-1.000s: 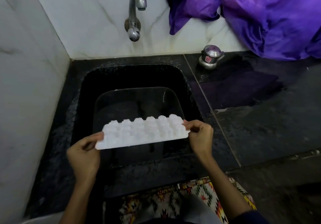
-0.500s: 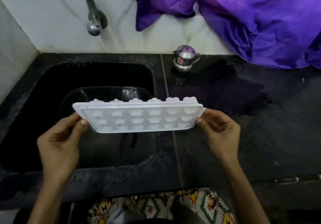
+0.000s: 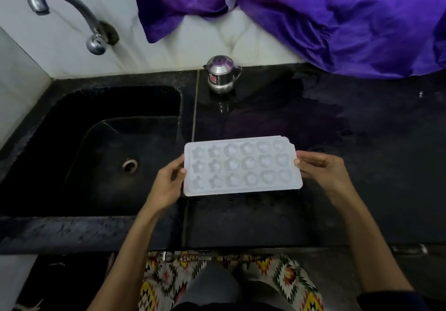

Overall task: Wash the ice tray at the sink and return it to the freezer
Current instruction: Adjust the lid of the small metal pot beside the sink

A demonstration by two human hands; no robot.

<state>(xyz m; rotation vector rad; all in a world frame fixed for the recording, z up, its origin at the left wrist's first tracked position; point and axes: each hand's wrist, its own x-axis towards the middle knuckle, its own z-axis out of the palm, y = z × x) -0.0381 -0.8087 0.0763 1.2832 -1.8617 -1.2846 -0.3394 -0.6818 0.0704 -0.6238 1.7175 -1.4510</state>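
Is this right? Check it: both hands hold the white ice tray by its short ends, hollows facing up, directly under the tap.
Not quite. The head view shows the ice tray over the black counter, right of the sink, well away from the tap. The rest holds: left hand and right hand hold its short ends, hollows up.
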